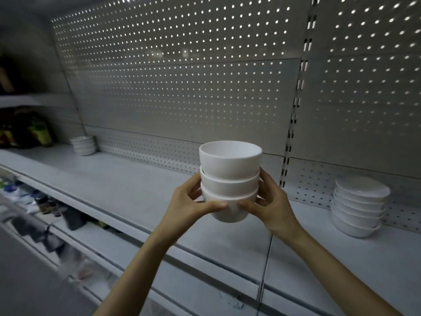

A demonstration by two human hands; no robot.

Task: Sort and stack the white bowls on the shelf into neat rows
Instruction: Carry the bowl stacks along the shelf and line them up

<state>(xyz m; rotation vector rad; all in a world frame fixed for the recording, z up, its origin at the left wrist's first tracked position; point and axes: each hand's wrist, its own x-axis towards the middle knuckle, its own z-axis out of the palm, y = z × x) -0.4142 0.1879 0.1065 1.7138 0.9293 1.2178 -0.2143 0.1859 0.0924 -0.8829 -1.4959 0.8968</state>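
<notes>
Plainly, any print on the packets [38, 133] at the far left and on the goods [45, 206] on the lower level is too blurred to read. A stack of three bowls [230, 181] is held up in the air above the shelf [114, 183], in front of the perforated back panel [182, 76]. They are deep, round and plain matt white, nested so that each rim stands a little above the one below, the top one showing its smooth hollow. The left hand [189, 206] grips the left side with curled fingers, its thumb laid across the front of the lowest bowl; the right hand [271, 201] does the same from the right, and the two thumb tips lie near each other. A taller stack [360, 206] of wider, shallower white bowls stands on the shelf to the right, against the panel. A low stack [83, 144] of small white bowls sits well apart at the far left back corner.
</notes>
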